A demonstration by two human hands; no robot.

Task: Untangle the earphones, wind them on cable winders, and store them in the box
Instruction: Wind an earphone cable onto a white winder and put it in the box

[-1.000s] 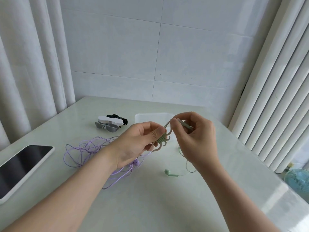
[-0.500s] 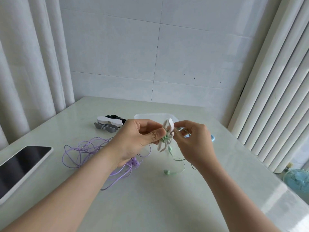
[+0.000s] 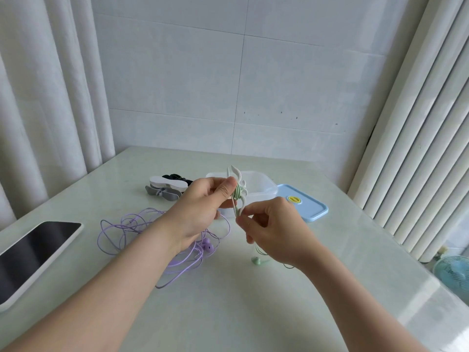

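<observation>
The green earphone cable (image 3: 238, 197) is partly wound on the white winder (image 3: 236, 177), held up just in front of the box (image 3: 264, 190). The left hand (image 3: 203, 207) pinches the winder and the right hand (image 3: 274, 224) pinches the cable. It is best to pull each turn snug. The loose earbud (image 3: 256, 260) lies well in front of the box.

Bare table (image 3: 228, 313) runs from the near edge up between the forearms and out to the right, broken only by the loose end of the green earphones (image 3: 256, 260) lying under the right hand (image 3: 276, 229). The left side is crowded: tangled purple earphones (image 3: 137, 232) sprawl under the left hand (image 3: 203, 207), a tablet (image 3: 33, 252) lies at the left edge, and spare cable winders (image 3: 165, 188) are stacked farther back. The box (image 3: 264, 189) stands open-topped just behind the hands and the white cable winder (image 3: 238, 191) they hold, with its blue lid (image 3: 307, 207) flat beside it on the right.
</observation>
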